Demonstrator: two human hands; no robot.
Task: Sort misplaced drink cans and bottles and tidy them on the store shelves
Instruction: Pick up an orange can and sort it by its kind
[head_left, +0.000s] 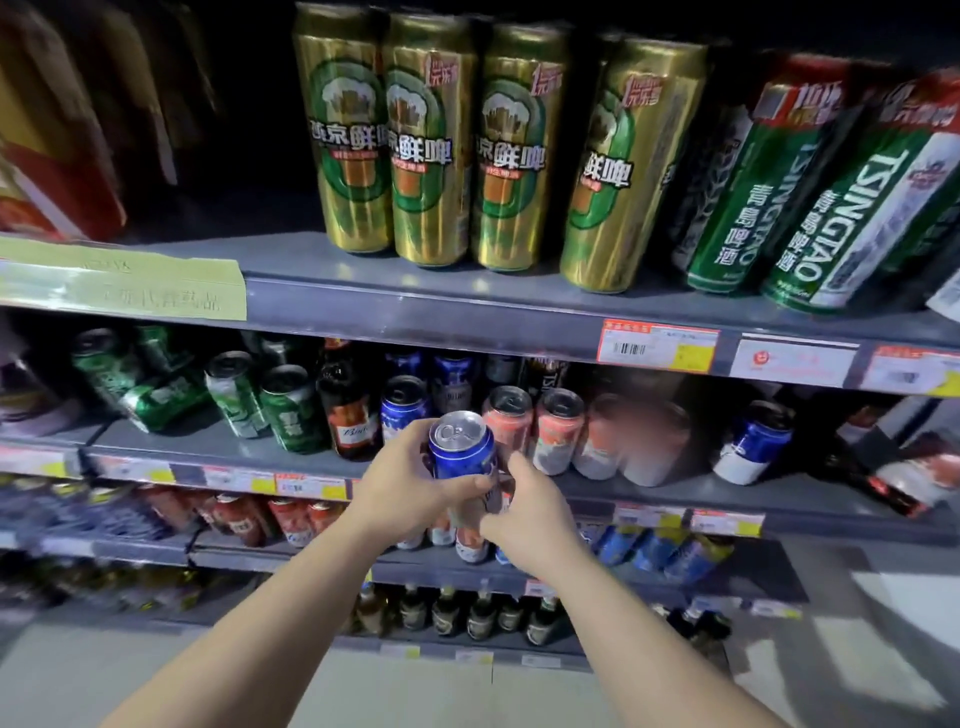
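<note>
Left hand: left hand (415, 475) is wrapped round the blue can (461, 446), fingers across its lower body, carrying it upright in front of the middle shelf.
Right hand: right hand (530, 512) sits just right of and below the blue can, fingers curled at its base; whether it holds anything I cannot tell.
Can axis: vertical, pull-tab top facing up toward the camera.
Nearer hand: the left has the can; the right only touches near its base.
Likely slot: blue cans (402, 402) stand just behind and left of the held can, so the move is probably a short push forward and slightly left.
In the way: a brown Budweiser bottle (349, 410) stands left of the blue cans, and pink cans (558, 428) stand right of the held can, leaving a narrow gap.
Further out: green cans (288, 405) sit left of the bottle, some tipped over; a lone blue can (753, 441) leans far right.
Above: gold cans (431, 140) and Tsingtao packs (836, 208).
</note>
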